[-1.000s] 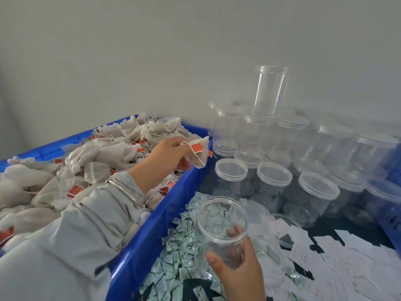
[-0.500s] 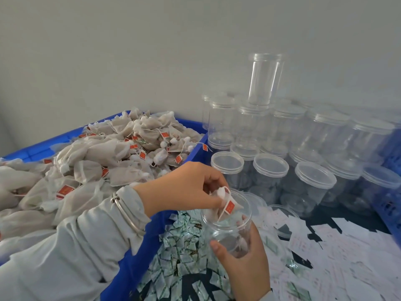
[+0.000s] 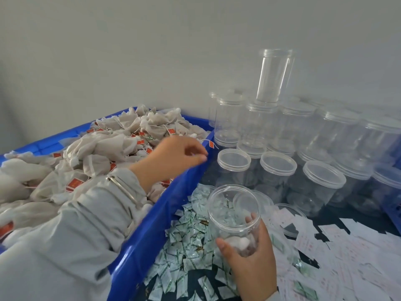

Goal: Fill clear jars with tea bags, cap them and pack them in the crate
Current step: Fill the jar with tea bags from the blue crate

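My right hand (image 3: 251, 260) grips an open clear jar (image 3: 235, 208) low at the centre; a tea bag (image 3: 237, 242) lies at its bottom. My left hand (image 3: 173, 158) hovers over the right end of the blue crate (image 3: 165, 216), fingers loosely curled and holding nothing. The crate is heaped with grey-white tea bags (image 3: 104, 146) bearing red tags. Behind the jar stand several empty clear jars with lids (image 3: 276, 162), some stacked.
Small green-and-white sachets (image 3: 188, 240) are strewn on the dark table beside the crate. White paper slips (image 3: 338, 253) cover the table to the right. A loose clear lid (image 3: 290, 216) lies behind the held jar. A blue crate edge (image 3: 392, 205) shows at far right.
My left hand dropped a tea bag into the jar and has moved back up-left over the crate, holding nothing. The jar stays in my right hand.
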Demonstrator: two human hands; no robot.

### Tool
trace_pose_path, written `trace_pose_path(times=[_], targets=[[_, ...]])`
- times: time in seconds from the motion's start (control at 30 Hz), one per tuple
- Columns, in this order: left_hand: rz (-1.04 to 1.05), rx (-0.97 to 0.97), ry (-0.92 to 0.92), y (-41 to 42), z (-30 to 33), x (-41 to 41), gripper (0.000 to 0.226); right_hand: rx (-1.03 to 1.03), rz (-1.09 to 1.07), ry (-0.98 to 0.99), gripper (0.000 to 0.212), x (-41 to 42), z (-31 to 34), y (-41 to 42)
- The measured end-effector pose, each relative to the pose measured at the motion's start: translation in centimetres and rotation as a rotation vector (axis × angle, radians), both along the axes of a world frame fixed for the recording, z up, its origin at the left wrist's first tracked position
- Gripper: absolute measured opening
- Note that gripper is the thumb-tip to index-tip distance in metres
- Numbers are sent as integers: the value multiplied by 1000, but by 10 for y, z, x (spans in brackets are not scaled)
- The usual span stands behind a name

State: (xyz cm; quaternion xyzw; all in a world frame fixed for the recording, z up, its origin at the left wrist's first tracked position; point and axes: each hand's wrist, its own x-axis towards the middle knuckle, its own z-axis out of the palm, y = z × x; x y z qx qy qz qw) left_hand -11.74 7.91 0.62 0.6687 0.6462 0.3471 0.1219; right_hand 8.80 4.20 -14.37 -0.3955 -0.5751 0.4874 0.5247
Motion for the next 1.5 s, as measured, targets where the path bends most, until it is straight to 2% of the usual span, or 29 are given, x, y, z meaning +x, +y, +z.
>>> trace_pose_path(times=[0.07,0.17,0.3,0.4,0.5,0.57,0.67,0.73,0.83,0.93,1.0,1.07,1.13,1.17,1.23,1.37,1.43,1.5], targets=[[229,54,58,8,-5,-26,17,-7,6,-18,95,0,0,-1],[401,-73,249,17,-24,-59,20,0,17,-44,100,0,-1,-2],[322,-376,569,28,-44,-64,33,-12,54,-66,106,0,-1,-3],[314,-393,788,33,-51,-59,36,-14,68,-64,96,-2,-1,-5],[365,-411,900,34,-55,-56,40,-13,63,-59,91,-3,-1,-5],[349,-405,911,35,-57,-55,43,-2,56,-61,89,-3,0,-5],[333,-218,750,35,-55,-56,38,-10,54,-51,95,-4,-2,-5],[354,-56,509,32,-51,-56,34,-24,47,-41,97,-4,-4,-5],[420,104,141,27,-39,-50,40,-38,34,-45,99,-4,-4,-4],[418,176,-191,25,-20,-34,24,-36,21,-47,99,-4,-3,-4],[282,152,-543,19,-7,-17,11,-28,11,-57,98,-5,-3,-4],[53,64,-827,9,4,1,16,-32,12,-70,102,-5,-3,-4],[-210,-38,-991,0,7,16,20,-36,30,-81,108,-4,-1,-4],[-305,-91,-997,-4,6,22,20,-35,45,-84,111,-5,0,-4],[-355,-164,-805,-8,0,33,27,-30,74,-53,114,-4,0,-2],[-310,-117,-101,-13,-15,48,43,-54,96,-6,113,-4,3,0],[-333,-63,33,-17,-17,53,50,-55,86,-4,111,-4,4,1],[-371,0,108,-20,-17,56,41,-49,74,5,111,-4,5,1]])
